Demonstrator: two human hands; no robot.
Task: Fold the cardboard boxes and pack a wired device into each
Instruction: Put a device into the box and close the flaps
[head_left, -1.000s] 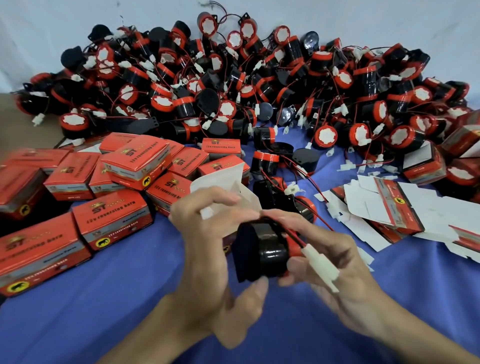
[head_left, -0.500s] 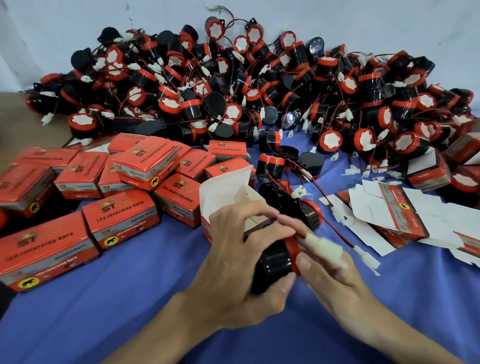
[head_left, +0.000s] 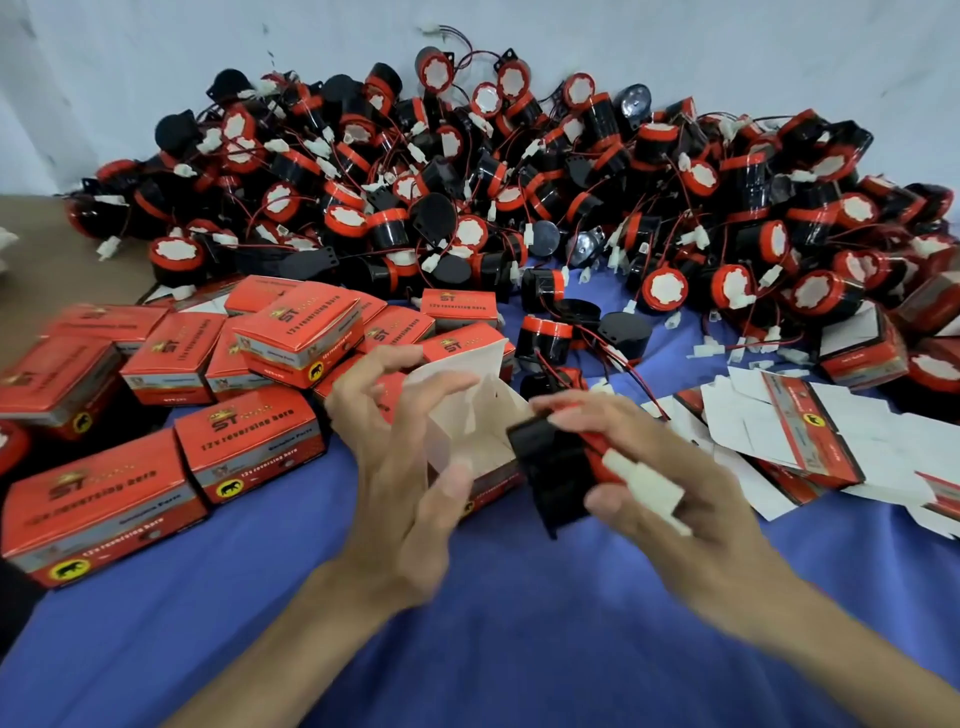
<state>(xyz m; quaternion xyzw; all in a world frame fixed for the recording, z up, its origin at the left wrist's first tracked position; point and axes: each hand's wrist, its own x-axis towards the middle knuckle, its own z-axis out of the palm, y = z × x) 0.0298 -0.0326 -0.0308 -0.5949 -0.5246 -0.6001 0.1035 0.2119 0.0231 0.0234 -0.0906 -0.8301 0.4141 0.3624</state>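
Observation:
An open red cardboard box (head_left: 480, 415) with a white inside stands on the blue cloth, its lid flap raised. My right hand (head_left: 670, 478) grips a black and red wired device (head_left: 556, 467) just right of the box mouth, with the device's white connector (head_left: 649, 486) lying over its fingers. My left hand (head_left: 405, 457) hovers blurred at the box's left side, fingers spread; its thumb is near the front wall, and I cannot tell if it touches.
A big pile of black and red devices (head_left: 519, 197) fills the back. Several closed red boxes (head_left: 244, 452) sit at the left. Flat unfolded box blanks (head_left: 800, 431) lie at the right. Blue cloth (head_left: 493, 623) covers the near table.
My left hand has let go of the device and spread open beside the box. My right hand has carried the device up toward the open box.

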